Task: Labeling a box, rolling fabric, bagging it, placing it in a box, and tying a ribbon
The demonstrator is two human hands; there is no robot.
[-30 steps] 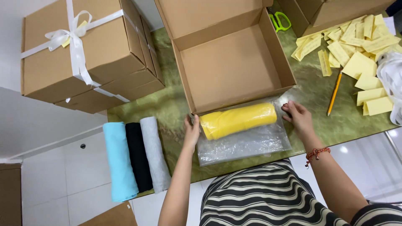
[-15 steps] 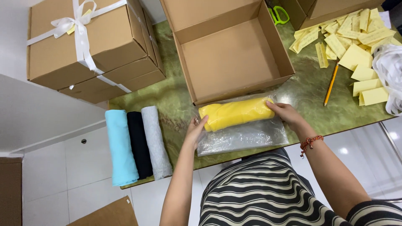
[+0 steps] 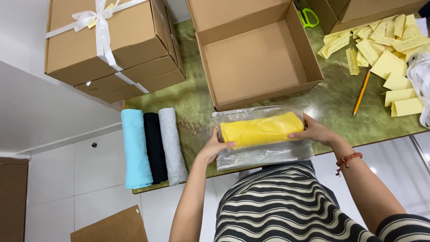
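Head view, centre frame: your left hand (image 3: 215,145) and right hand (image 3: 316,131) are clamped on either end of the yellow rolled cloth (image 3: 261,130), which sits in a clear plastic bag (image 3: 264,154) on the green table (image 3: 197,107). Open cardboard box (image 3: 255,58) just above. Three rolled cloths (image 3: 154,148) lower left.

Green marble table (image 3: 197,105) carries boxes (image 3: 257,56), rolled cloths (image 3: 154,148), perhaps notes (image 3: 389,65).
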